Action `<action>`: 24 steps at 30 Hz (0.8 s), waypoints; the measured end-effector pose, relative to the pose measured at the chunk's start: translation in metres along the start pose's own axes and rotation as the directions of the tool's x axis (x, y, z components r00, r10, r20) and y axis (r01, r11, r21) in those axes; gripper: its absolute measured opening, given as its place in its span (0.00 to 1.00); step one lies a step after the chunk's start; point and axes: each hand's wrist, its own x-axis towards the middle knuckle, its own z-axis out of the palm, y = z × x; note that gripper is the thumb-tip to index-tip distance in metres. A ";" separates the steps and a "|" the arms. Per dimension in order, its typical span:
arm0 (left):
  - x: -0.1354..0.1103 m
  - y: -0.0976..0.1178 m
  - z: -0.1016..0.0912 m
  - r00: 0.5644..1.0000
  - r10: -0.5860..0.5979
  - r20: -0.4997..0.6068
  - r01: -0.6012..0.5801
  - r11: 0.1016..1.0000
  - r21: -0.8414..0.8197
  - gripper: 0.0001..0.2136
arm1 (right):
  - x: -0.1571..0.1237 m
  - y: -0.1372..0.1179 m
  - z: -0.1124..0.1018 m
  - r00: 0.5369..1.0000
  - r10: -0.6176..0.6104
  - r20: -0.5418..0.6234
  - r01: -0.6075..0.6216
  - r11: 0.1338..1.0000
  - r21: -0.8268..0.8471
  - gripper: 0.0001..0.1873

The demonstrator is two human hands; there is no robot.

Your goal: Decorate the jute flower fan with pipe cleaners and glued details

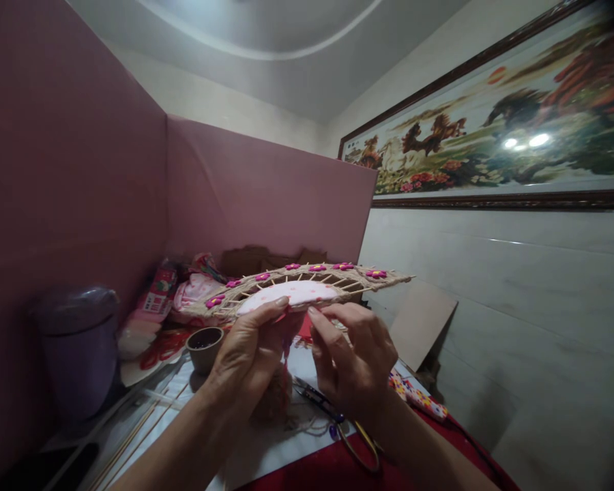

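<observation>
A fan-shaped piece (pixel 299 292) of thin sticks and twine is held up in front of me, seen almost edge-on. Pink felt-like flowers with yellow centres line its outer band, and white fabric with pinkish spots covers the inner part. My left hand (pixel 250 344) grips its lower edge, thumb on top of the fabric. At the same edge, the fingers of my right hand (pixel 355 348) are bent in a pinch; what sits between the fingertips is hidden. Red yarn (pixel 286 372) hangs down between the hands. Below lie scissors (pixel 355 447) with gold-coloured handles and brown twine (pixel 271 402).
A small round cup (pixel 198 351) stands left of my left hand, near thin sticks (pixel 125 443) and a lidded purple bin (pixel 79 361). Packaged materials (pixel 158 293) are piled behind. At right are a flower-patterned object (pixel 422 399) with a dark cord and a leaning board (pixel 422 320).
</observation>
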 end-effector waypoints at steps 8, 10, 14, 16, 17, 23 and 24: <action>-0.002 0.001 0.002 0.998 -0.019 -0.061 0.018 1.000 -0.007 0.09 | 0.009 -0.003 0.004 0.997 -0.035 0.071 0.039 0.997 -0.066 0.17; -0.003 0.002 0.003 0.998 -0.034 -0.061 0.034 0.999 0.003 0.08 | 0.006 -0.003 0.004 0.995 -0.068 0.075 0.074 0.994 -0.082 0.16; -0.004 0.003 0.005 0.997 -0.035 -0.065 0.037 0.999 0.034 0.07 | 0.002 -0.003 0.006 0.991 -0.110 0.077 0.118 0.987 -0.106 0.16; -0.004 0.003 0.006 0.996 -0.039 -0.080 0.041 0.999 0.027 0.07 | 0.002 -0.003 0.007 0.988 -0.129 0.080 0.138 0.984 -0.109 0.15; -0.004 0.003 0.005 0.995 -0.037 -0.089 0.039 0.999 0.015 0.07 | 0.002 -0.003 0.007 0.988 -0.131 0.083 0.139 0.984 -0.107 0.14; -0.001 0.003 0.001 0.999 0.016 -0.052 -0.015 1.000 0.012 0.10 | 0.000 -0.001 -0.008 0.997 -0.070 0.020 0.069 0.997 0.018 0.16; 0.000 0.004 -0.001 0.998 0.032 -0.055 -0.031 0.999 0.024 0.11 | -0.003 0.002 -0.013 0.999 -0.044 -0.005 0.044 0.998 0.042 0.16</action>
